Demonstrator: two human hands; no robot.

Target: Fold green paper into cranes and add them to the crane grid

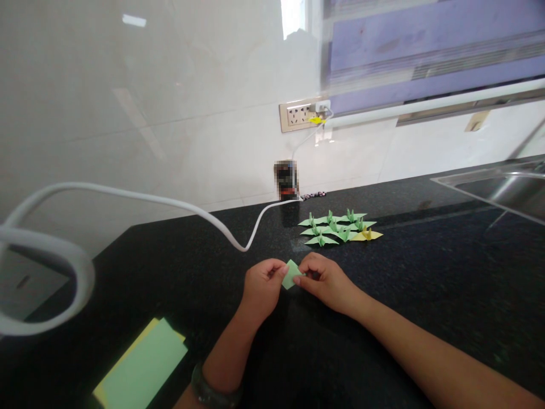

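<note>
Your left hand (261,284) and right hand (326,281) each pinch the green paper (292,274), fingers closed on its side corners. It sits between them, diamond-wise, just above the counter (383,318), both hands equally near.

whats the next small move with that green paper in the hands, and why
Probably run a fingertip along the fold to crease it: the left hand and right hand pinch the folded green paper from either side above the black countertop, and it is a flat diamond, unlike the finished paper cranes behind.
</note>
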